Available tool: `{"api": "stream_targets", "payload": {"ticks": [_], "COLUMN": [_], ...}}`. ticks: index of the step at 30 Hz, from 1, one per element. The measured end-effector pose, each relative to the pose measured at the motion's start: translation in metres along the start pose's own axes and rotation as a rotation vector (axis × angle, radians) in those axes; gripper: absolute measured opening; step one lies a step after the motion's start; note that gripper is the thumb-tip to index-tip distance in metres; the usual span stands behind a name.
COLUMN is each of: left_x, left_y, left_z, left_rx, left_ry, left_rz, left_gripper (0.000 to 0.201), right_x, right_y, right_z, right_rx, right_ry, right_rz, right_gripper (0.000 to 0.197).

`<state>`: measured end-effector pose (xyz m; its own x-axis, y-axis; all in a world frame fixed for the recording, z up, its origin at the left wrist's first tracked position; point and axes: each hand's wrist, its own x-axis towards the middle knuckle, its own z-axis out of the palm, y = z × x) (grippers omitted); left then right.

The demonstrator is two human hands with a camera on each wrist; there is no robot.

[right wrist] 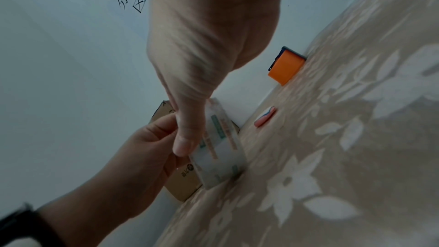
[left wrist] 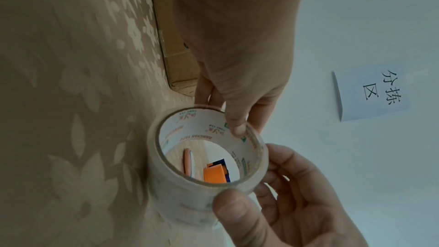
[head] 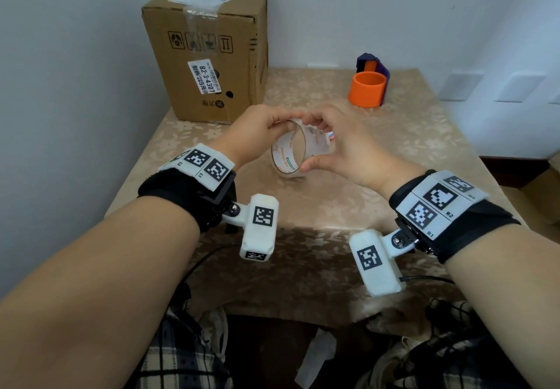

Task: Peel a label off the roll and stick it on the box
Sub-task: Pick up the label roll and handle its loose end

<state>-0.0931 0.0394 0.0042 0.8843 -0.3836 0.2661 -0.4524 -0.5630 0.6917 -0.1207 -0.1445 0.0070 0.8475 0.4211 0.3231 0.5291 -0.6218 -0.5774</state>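
Note:
A clear tape roll (head: 289, 153) with a printed white core stands on edge on the tablecloth, mid-table. My left hand (head: 285, 121) pinches its top rim; in the left wrist view the left hand (left wrist: 221, 115) has its thumb inside the core of the roll (left wrist: 180, 200) and fingers outside. My right hand (head: 315, 143) grips the roll from the right, thumb low on the near rim, fingers curled over the top. In the right wrist view the right hand (right wrist: 187, 138) presses its thumb on the roll (right wrist: 221, 147). The cardboard box (head: 209, 49) stands upright at the back left, just behind my left hand.
An orange cylinder in front of a purple holder (head: 368, 88) sits at the back right by the wall. A small red and blue object (right wrist: 265, 117) lies just behind the roll. The beige flowered tablecloth (head: 333, 206) drops off at the near edge. Walls close the left and back.

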Motion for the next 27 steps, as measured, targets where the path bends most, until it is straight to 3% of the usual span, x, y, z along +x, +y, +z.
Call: {"api": "stream_targets", "payload": {"ticks": [5,8,10,12,14,16,21,25,27], "left_x": [-0.001,0.0,0.001,0.001,0.0,0.0,0.0,-0.001,0.0], "left_y": [0.005,0.003,0.002,0.002,0.004,0.005,0.001,0.01,0.023], "left_z": [0.0,0.001,0.001,0.001,0.0,0.0,-0.001,0.0,-0.001], "left_rx": [-0.007,-0.001,0.0,-0.008,-0.018,-0.023,-0.062,-0.096,-0.124], "left_ry": [0.008,0.023,0.033,0.029,0.005,-0.012,0.006,-0.044,-0.119], "left_rz": [0.025,-0.018,-0.049,-0.049,-0.04,-0.03,-0.076,-0.085,-0.142], "left_gripper": [0.031,0.03,0.029,0.03,0.03,0.03,0.03,0.034,0.044], "right_x": [0.002,0.001,0.0,0.0,0.001,0.002,0.001,0.005,0.006], "right_y": [-0.001,-0.002,-0.004,-0.004,-0.003,-0.003,-0.004,-0.001,0.001], "right_z": [-0.002,-0.001,0.001,0.0,-0.004,-0.005,-0.003,-0.01,-0.014], "right_rx": [-0.043,-0.059,-0.055,-0.038,-0.023,-0.02,-0.008,0.021,-0.047], "right_ry": [0.01,-0.022,-0.029,-0.008,-0.032,-0.044,0.006,0.05,0.095], "right_rz": [-0.011,-0.024,-0.015,-0.008,0.004,-0.001,-0.006,-0.033,-0.022], "right_gripper": [0.063,0.035,0.029,0.041,0.073,0.079,0.066,0.028,0.021]}}
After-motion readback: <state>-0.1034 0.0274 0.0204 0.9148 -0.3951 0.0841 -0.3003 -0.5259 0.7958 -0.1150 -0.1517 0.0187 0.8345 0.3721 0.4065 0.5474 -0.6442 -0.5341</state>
